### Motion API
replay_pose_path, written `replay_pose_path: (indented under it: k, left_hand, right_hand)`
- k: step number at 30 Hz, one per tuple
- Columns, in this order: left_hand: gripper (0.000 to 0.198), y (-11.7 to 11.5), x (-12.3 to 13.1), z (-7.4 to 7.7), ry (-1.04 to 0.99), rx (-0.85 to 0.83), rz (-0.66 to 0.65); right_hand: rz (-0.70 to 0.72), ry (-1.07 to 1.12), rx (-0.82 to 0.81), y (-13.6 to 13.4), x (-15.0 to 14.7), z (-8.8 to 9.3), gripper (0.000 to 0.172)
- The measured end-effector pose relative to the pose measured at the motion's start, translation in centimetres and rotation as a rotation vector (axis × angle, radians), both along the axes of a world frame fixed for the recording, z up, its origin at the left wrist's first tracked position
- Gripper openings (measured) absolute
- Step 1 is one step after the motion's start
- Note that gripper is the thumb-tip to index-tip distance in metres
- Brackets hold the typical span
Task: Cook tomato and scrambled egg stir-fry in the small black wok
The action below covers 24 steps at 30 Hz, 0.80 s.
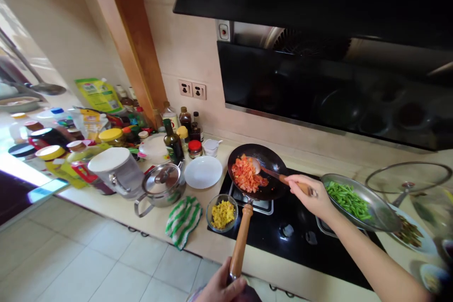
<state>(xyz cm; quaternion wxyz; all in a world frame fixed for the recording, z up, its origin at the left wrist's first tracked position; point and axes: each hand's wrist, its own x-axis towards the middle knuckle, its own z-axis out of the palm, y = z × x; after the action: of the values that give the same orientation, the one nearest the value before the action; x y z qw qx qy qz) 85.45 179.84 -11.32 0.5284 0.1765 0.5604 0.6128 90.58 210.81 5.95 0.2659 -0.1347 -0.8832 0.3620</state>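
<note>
A black wok (271,155) holding chopped red tomato (246,175) sits on the left burner of the black stove (283,236). My left hand (219,288) is closed round the end of the wok's long wooden handle (240,240) at the bottom edge of the view. My right hand (308,196) grips the wooden handle of a metal ladle (255,165), whose bowl rests among the tomato in the wok.
A glass bowl of yellow scrambled egg (222,213) stands by the wok, next to a green-striped cloth (183,219) and an empty white plate (203,171). A steel pan of green beans (348,200) sits to the right, with a glass lid (408,177) behind. A lidded pot (161,188) and several bottles and jars crowd the left counter.
</note>
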Motion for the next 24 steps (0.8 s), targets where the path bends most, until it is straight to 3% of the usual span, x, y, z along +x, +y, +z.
replay_pose_path:
  k: [2,4,7,11,13,15,18,24]
  left_hand:
    - [0.078,-0.1,-0.1,0.3,0.067,-0.001,-0.079]
    - [0.078,-0.2,-0.3,0.2,0.125,-0.023,-0.107]
    - [0.081,-0.4,-0.4,0.0,0.154,-0.055,-0.097]
    - [0.084,-0.5,-0.4,0.8,0.117,-0.057,-0.093]
    - [0.082,-0.6,-0.4,1.3,0.117,-0.07,-0.079]
    - [0.082,-0.7,-0.4,1.3,0.126,-0.094,-0.04]
    - [0.084,-0.8,-0.4,0.7,0.122,-0.125,-0.008]
    - [0.077,-0.9,-0.4,-0.2,0.093,-0.084,-0.022]
  right_hand:
    - [0.123,0.026,0.178,-1.5,2.5,1.1,0.016]
    - [0.179,0.028,0.243,-2.4,4.7,1.1,0.019]
    - [0.169,0.004,0.242,-2.4,6.5,-1.1,0.021]
    - [-0.115,0.123,0.099,-1.2,4.6,-5.5,0.017]
    - [-0.283,0.206,-0.092,-1.1,2.8,-7.4,0.026]
    - [-0.363,0.227,-0.302,-1.4,1.8,-8.5,0.038]
    - [-0.352,0.156,-0.448,-1.7,3.2,-9.0,0.041]
    - [-0.392,0.147,-0.303,-2.6,8.2,-8.2,0.03]
